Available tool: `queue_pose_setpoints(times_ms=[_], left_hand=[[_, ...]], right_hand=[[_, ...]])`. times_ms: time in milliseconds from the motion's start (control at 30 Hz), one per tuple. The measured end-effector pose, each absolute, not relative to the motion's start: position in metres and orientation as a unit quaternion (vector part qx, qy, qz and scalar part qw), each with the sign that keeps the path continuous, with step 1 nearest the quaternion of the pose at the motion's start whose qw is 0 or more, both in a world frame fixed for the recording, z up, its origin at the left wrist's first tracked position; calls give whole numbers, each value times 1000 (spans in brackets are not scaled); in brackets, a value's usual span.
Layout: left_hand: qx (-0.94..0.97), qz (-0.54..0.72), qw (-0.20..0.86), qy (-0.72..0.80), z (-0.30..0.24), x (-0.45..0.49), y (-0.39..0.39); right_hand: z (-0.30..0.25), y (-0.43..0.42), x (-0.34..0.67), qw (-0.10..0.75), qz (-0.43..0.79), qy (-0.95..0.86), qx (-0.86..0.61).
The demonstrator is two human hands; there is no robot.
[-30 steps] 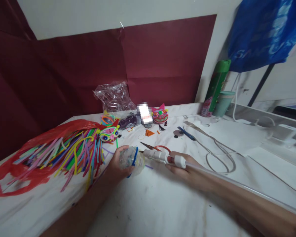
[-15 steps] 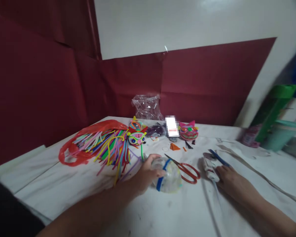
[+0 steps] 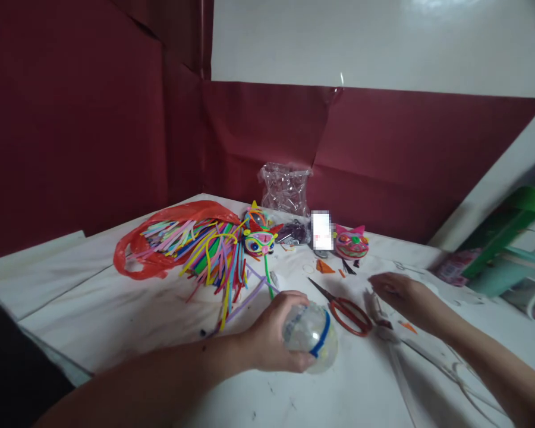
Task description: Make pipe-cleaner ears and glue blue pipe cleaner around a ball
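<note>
My left hand (image 3: 279, 339) is wrapped around the side of a clear, rounded plastic piece (image 3: 303, 330), like a ball or bottle bottom, with a blue strip (image 3: 323, 336) banding it. To its right lie scissors with red handles (image 3: 350, 315), blades pointing to the far left. My right hand (image 3: 399, 294) is above the white glue gun (image 3: 378, 310), its fingers bunched and pointing left. Whatever those fingers hold, if anything, is hidden. A small orange scrap (image 3: 409, 327) lies below that hand.
Colourful pipe cleaners (image 3: 214, 249) spill from a red plastic bag (image 3: 136, 270) at left. Decorated animal heads (image 3: 259, 241) and a pink one (image 3: 352, 242) stand behind, near a lit phone (image 3: 322, 230) and clear wrapping (image 3: 286, 187). A green bin (image 3: 490, 273) is at right.
My view has shifted. The clear piece has turned in my left hand, moving its blue band to the right side. My right hand has moved from beside the glue gun to above it; the loose blue strip is out of sight.
</note>
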State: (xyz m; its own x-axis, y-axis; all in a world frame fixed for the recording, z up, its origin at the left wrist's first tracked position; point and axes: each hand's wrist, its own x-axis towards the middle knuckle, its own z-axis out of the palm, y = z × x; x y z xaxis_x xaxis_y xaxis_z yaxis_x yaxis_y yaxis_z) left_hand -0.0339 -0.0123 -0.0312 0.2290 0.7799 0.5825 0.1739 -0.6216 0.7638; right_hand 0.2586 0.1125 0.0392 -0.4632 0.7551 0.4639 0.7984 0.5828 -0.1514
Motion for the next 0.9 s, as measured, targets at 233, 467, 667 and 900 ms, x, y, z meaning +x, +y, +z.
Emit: queue_pose_setpoints(times_ms=[233, 467, 667, 900], left_hand=[[780, 517, 138, 325, -40, -32, -7], [843, 423, 103, 315, -39, -38, -8], [864, 384, 95, 311, -44, -39, -6], [865, 385, 86, 309, -43, -39, -6]], right_hand=[[57, 101, 72, 200, 12, -974, -111], [35, 106, -53, -28, -39, -996, 76], [19, 124, -75, -61, -92, -992, 59], [10, 125, -80, -48, -120, -990, 57]])
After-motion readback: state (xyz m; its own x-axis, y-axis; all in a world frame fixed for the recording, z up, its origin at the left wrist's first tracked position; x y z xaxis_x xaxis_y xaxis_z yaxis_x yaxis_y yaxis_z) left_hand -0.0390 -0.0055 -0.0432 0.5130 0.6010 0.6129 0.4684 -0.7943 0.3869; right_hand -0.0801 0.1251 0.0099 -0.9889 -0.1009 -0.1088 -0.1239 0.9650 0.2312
